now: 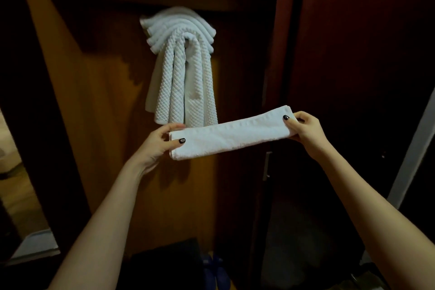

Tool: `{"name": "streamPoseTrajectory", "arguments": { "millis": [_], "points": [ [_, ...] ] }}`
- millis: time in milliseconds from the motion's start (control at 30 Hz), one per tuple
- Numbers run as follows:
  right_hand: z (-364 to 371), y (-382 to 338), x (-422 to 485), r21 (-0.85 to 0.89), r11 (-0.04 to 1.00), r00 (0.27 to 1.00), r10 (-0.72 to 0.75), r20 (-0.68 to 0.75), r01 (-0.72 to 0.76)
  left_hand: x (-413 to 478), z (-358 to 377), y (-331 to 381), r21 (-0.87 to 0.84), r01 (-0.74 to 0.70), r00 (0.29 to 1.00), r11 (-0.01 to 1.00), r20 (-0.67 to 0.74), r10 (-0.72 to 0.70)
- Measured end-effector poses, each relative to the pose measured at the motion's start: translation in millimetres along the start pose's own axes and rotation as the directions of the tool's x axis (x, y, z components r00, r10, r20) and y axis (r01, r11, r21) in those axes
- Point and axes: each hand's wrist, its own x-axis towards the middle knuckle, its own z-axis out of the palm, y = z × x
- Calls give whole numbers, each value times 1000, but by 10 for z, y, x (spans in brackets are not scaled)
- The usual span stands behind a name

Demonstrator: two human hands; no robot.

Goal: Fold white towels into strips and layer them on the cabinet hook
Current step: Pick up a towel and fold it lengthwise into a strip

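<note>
Dark reddish-brown wooden cabinet panelling (89, 92) fills the view, dim at the edges and warmer where light falls on the door behind the towels. Out in front of it the left hand (156, 142) pinches one end of a smooth white towel folded into a long flat strip (231, 134), thumb on the near face and fingers behind, while the right hand (306, 128) clamps the other end the same way, so the hands stand well apart with the strip stretched almost level between them, its right end a little higher. Just above and behind the strip's left half hangs the stack of white towel strips already draped over the cabinet hook (181, 30): smooth ones arched on top, and waffle-textured ones (186, 87) trailing down, their lower ends close to the held strip. The hook itself is hidden under the cloth. The step in hand looks like lifting this strip to lay it across the top of the pile. To do it well, the strip should probably be kept taut so its folds do not fall open, raised clear of the hanging ends, centred over the arch, and lowered with both ends released evenly, so it sits square on the layers beneath without dragging them off. Down at the cabinet floor some dark blue footwear (215, 271) is faintly visible.
</note>
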Motion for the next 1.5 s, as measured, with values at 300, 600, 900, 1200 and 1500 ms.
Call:
{"name": "streamPoseTrajectory", "arguments": {
  "millis": [300, 600, 900, 1200, 1500],
  "points": [
    [621, -665, 1406, 67, 985, 981, -166, 102, 160, 1086, -617, 1181, -65, -218, 972, 974, -104, 211],
    [1244, -1229, 2640, 313, 917, 947, -296, 121, 247, 1930, -1065, 1752, 2, -385, 897, 923, -233, 375],
    [1853, -1508, 3548, 479, 838, 883, -408, 232, 262, 2726, -1435, 2041, 144, -375, 859, 916, -318, 402],
    [2128, -1829, 4360, 595, 781, 888, -397, 233, 193, 3561, -1634, 2333, 102, -434, 827, 895, -349, 441],
    [2315, -1748, 4727, 570, 816, 932, -273, 240, 92, 4004, -1816, 2248, 146, -455, 818, 878, -321, 477]
  ]
}}
